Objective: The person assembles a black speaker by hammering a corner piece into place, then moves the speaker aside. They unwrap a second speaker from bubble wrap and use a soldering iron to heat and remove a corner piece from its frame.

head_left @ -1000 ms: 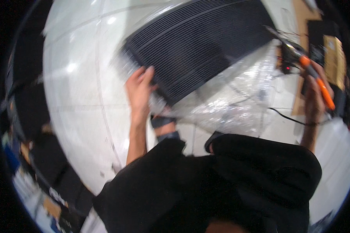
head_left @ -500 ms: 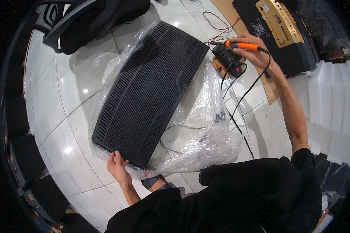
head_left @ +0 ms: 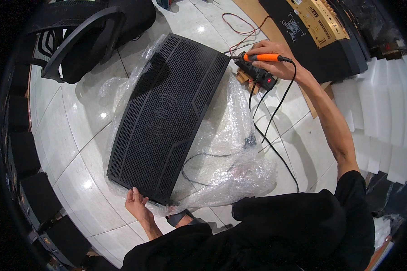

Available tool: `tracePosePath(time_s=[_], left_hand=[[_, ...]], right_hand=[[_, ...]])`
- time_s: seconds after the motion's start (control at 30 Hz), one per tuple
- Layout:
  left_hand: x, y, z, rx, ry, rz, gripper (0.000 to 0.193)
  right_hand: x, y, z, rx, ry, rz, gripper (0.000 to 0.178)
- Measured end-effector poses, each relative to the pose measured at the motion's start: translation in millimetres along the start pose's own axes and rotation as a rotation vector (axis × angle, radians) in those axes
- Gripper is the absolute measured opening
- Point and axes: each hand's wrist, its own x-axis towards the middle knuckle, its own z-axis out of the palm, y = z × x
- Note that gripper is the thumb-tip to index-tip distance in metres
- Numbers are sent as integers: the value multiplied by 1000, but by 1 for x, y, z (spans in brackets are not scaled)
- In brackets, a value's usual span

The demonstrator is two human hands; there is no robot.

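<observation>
A black speaker (head_left: 163, 126) with a mesh grille lies slanted on bubble wrap (head_left: 246, 176). My left hand (head_left: 139, 205) holds the near end of the speaker, its fingers curled on the edge and the palm below. At the far right corner, my right hand (head_left: 278, 54) is closed round the orange handle of a soldering iron (head_left: 264, 58). The iron's tip points left and reaches the speaker's corner; whether it touches cannot be made out. Just under that hand is a black power strip (head_left: 267, 81) with a red light.
A black office chair (head_left: 83, 45) stands at the far left. Black cords (head_left: 276, 151) cross the tiled floor near the wrap. At the far right are a black box with a gold control panel (head_left: 321, 22) and white foam sheets (head_left: 371, 99). Black boxes (head_left: 38, 196) line the left.
My right hand has brought the soldering iron closer to the speaker's far right corner. My left hand keeps its hold at the near end. The whole view has shifted slightly.
</observation>
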Motion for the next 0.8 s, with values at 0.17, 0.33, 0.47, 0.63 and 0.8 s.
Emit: tracePosePath(time_s=[0.17,0.33,0.47,0.63,0.8], left_hand=[[-1,-1,3,-5,44,-14,21],[0,-2,-2,-8,-5,2,18],[-7,8,12,15,46,-14,17],[-7,8,10,24,38,-7,18],[-6,6,10,10,14,-1,18]], right_hand=[[2,-2,1,10,-18,25,29],[6,-9,2,0,-23,-4,26],[9,-13,1,-38,-57,-6,25],[13,-13,0,60,-108,115,31],[12,-11,3,219,-1,340,34]])
